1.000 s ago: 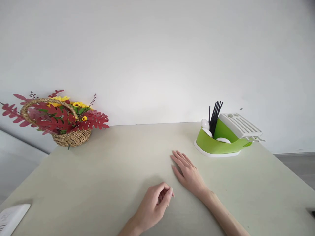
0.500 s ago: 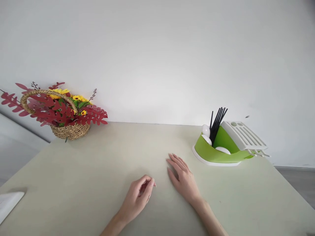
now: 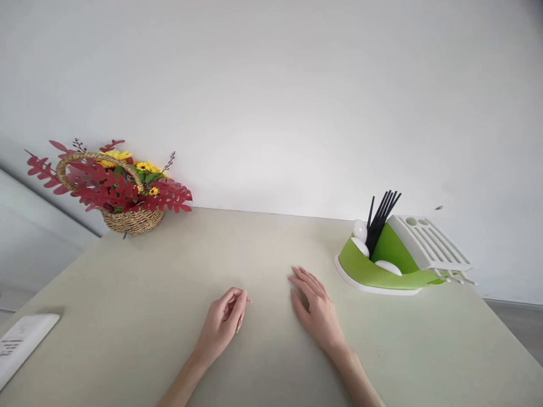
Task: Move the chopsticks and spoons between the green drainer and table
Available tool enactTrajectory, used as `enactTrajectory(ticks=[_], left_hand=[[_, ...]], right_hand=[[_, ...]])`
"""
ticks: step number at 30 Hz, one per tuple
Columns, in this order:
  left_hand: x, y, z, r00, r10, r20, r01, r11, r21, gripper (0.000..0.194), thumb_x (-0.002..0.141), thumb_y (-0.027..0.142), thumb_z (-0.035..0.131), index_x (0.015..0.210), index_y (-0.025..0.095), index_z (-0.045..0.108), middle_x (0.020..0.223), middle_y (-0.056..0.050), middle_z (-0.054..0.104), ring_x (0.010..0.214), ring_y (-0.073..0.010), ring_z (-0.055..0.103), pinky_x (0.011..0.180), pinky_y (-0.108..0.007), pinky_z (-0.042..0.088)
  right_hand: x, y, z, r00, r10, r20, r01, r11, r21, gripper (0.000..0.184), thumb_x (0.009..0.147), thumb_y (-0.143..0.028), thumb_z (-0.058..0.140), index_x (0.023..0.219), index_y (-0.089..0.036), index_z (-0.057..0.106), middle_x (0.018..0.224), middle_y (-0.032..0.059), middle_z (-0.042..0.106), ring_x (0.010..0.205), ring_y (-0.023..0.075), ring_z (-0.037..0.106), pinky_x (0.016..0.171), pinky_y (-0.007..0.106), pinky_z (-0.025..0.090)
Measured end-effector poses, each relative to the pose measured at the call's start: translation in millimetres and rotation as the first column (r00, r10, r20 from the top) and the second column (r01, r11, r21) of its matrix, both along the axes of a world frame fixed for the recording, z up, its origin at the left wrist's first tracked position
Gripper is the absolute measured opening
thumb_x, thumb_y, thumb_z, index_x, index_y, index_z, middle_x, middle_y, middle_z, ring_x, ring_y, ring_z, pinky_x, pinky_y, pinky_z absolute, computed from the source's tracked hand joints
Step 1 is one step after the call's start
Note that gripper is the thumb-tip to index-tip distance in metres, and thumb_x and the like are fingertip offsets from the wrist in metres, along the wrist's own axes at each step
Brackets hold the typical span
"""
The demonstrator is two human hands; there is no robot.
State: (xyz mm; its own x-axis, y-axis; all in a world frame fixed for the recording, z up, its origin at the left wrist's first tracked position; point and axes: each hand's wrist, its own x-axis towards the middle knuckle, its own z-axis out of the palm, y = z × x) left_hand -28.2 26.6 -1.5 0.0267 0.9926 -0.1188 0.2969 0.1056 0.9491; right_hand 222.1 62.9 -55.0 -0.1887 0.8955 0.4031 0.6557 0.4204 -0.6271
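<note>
My left hand (image 3: 221, 323) rests over the pale tabletop (image 3: 263, 362) with its fingers curled in and the thumb against the index finger. Nothing shows in its grasp. To the right, my right hand (image 3: 317, 312) lies palm down, fingers stretched forward and thumb apart, holding nothing. The nearest thing to it is a green and white utensil holder (image 3: 377, 276), a short way off at the back right. Several black chopsticks (image 3: 379, 223) stand in the holder, and a slotted white rack (image 3: 430, 242) tops its right side.
A woven basket (image 3: 133, 221) of red leaves and yellow flowers stands at the back left, near the white wall (image 3: 271, 102). A white, flat device with markings (image 3: 27, 342) lies at the left edge. The table's right edge slopes down beyond the holder.
My left hand has shifted left and slightly forward, away from the right hand, its fingers still curled. My right hand barely moved. The view has turned a little left and tilted, showing more of the white device.
</note>
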Motion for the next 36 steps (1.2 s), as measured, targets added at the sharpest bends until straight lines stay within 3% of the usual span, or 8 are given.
enactTrajectory(ticks=[13, 25, 36], left_hand=[[-2.2, 0.1, -2.7, 1.000, 0.017, 0.017, -0.017, 1.000, 0.018, 0.042, 0.104, 0.058, 0.049, 0.090, 0.020, 0.060, 0.059, 0.006, 0.046, 0.053, -0.0108, 0.043, 0.056, -0.024, 0.037], [2.4, -3.3, 3.7, 1.000, -0.004, 0.018, 0.003, 1.000, 0.021, 0.044, 0.102, 0.061, 0.050, 0.088, 0.020, 0.058, 0.060, 0.007, 0.046, 0.053, -0.0104, 0.042, 0.055, -0.024, 0.036], [0.9, -2.7, -4.7, 0.999, -0.046, 0.015, 0.045, 0.998, 0.039, 0.044, 0.101, 0.062, 0.051, 0.088, 0.020, 0.058, 0.061, 0.006, 0.045, 0.052, -0.0102, 0.041, 0.053, -0.023, 0.034]], right_hand=[[0.6, -2.1, -1.8, 1.000, 0.007, -0.006, -0.007, 1.000, -0.013, 0.034, 0.106, -0.028, 0.048, 0.134, -0.026, 0.068, 0.153, 0.0069, 0.060, 0.148, 0.0273, 0.050, 0.122, 0.055, 0.045], [-0.5, -3.3, -4.2, 1.000, 0.003, 0.007, -0.003, 1.000, -0.006, 0.034, 0.106, -0.030, 0.048, 0.131, -0.026, 0.069, 0.152, 0.0067, 0.062, 0.148, 0.0277, 0.050, 0.122, 0.056, 0.044], [-1.2, -4.3, -5.1, 1.000, 0.000, 0.013, 0.000, 1.000, 0.010, 0.033, 0.106, -0.031, 0.047, 0.130, -0.027, 0.070, 0.152, 0.0067, 0.062, 0.146, 0.0278, 0.052, 0.122, 0.056, 0.045]])
